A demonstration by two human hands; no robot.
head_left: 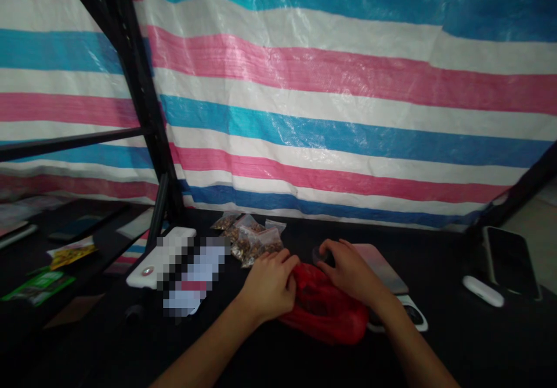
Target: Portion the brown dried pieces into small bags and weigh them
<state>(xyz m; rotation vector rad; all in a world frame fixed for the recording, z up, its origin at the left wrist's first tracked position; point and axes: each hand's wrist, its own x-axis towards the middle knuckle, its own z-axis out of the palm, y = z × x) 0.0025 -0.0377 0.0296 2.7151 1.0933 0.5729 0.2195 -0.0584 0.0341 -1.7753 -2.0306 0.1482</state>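
A red plastic bag (333, 312) lies on the black table between my two hands, its middle sagging around a dark opening. My left hand (272, 283) is closed on the bag's left upper edge. At the bag's upper right, my right hand (348, 266) curls its fingers around a small dark round object (321, 256), too dim to name. Several small clear bags of brown bits (250, 240) lie just beyond my left hand. Under and beside my right forearm are a pinkish flat panel (385, 269) and a white-edged device (420, 318).
Left of the bags are a white case (180, 240) and a blurred-out packet (198, 278). A phone (511, 260) and white earphone case (483, 291) lie right. A black metal frame (139, 86) and striped sheet (326, 75) stand behind. Snack packets (41, 286) lie far left.
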